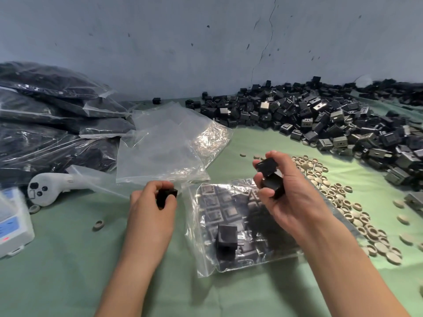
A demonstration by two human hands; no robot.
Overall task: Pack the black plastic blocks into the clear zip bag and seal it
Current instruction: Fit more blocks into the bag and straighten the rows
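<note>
A clear zip bag (206, 255) lies on the green table between my hands, with several black plastic blocks lying in rows inside it and one block (226, 240) standing at its near end. My left hand (150, 209) grips a single black block (166, 196) just left of the bag's far corner. My right hand (290, 195) holds two black blocks (271, 178) stacked in its fingers above the bag's far right part. A big heap of loose black blocks (320, 120) covers the back right of the table.
Empty clear bags (167, 145) lie behind my left hand. Filled bags (45, 120) are stacked at the far left. A white handheld device (49, 186) and a white box (13, 225) sit at the left. Several beige round caps (343, 202) are spread to the right of the bag.
</note>
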